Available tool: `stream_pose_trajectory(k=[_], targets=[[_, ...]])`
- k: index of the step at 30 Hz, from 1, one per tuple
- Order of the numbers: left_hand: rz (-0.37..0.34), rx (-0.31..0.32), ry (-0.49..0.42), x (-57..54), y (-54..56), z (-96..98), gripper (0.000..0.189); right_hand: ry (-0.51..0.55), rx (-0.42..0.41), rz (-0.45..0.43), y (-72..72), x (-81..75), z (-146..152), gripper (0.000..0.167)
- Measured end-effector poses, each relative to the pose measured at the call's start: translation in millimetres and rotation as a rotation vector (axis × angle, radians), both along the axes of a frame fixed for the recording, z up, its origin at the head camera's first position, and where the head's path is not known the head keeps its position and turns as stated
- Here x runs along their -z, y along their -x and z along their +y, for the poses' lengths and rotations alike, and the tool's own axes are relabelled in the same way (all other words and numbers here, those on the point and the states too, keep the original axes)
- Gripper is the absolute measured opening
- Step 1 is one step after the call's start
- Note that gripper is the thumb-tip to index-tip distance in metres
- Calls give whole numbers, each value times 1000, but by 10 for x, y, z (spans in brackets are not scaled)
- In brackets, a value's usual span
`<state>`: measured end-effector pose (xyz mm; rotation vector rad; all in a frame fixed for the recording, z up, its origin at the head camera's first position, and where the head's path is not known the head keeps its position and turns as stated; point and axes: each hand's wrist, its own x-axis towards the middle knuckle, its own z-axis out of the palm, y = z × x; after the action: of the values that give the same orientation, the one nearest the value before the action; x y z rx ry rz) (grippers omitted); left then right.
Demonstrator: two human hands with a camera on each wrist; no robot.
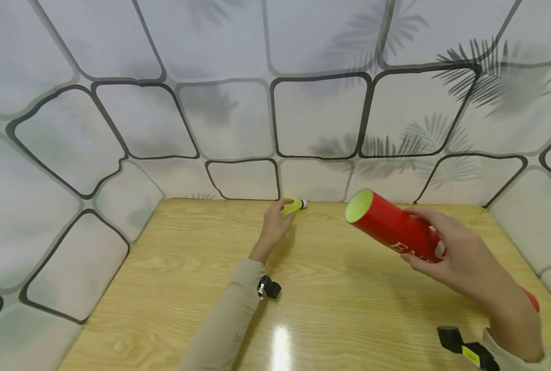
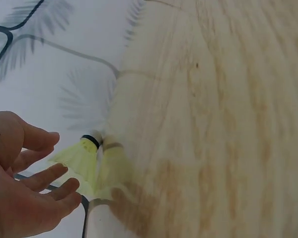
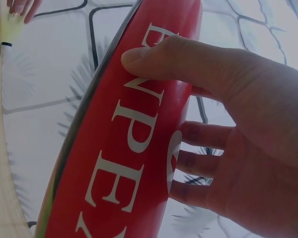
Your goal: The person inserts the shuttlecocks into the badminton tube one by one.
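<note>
A yellow shuttlecock [image 1: 294,206] with a white cork and black band lies at the table's back edge, by the wall. My left hand [image 1: 275,224] is at its skirt, fingers spread and loosely bent. In the left wrist view the fingertips [image 2: 69,186] are close beside the shuttlecock [image 2: 82,158]; whether they touch it I cannot tell. My right hand [image 1: 461,252] grips a red shuttlecock tube [image 1: 391,224] with white lettering, held above the table. The tube's uncovered end, pale green inside, faces left toward the shuttlecock. In the right wrist view, thumb and fingers wrap the tube [image 3: 119,139].
The wooden table [image 1: 187,268] meets a patterned wall covering [image 1: 238,118] at the back and both sides. Part of a red object [image 1: 530,299] shows behind my right wrist, mostly hidden. Each wrist carries a small black device [image 1: 270,287].
</note>
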<state>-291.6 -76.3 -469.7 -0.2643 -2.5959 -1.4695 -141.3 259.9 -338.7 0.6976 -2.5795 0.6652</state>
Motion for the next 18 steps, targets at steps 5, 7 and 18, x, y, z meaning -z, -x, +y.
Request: stream_pose_trajectory(k=[5, 7, 18], targets=[[-35, 1, -13, 11, 11, 12, 35, 6, 8, -9, -14, 4, 5, 90], [-39, -2, -7, 3, 6, 9, 34, 6, 10, -9, -17, 2, 5, 90], [5, -45, -52, -67, -70, -38, 19, 4, 8, -19, -26, -6, 10, 90]])
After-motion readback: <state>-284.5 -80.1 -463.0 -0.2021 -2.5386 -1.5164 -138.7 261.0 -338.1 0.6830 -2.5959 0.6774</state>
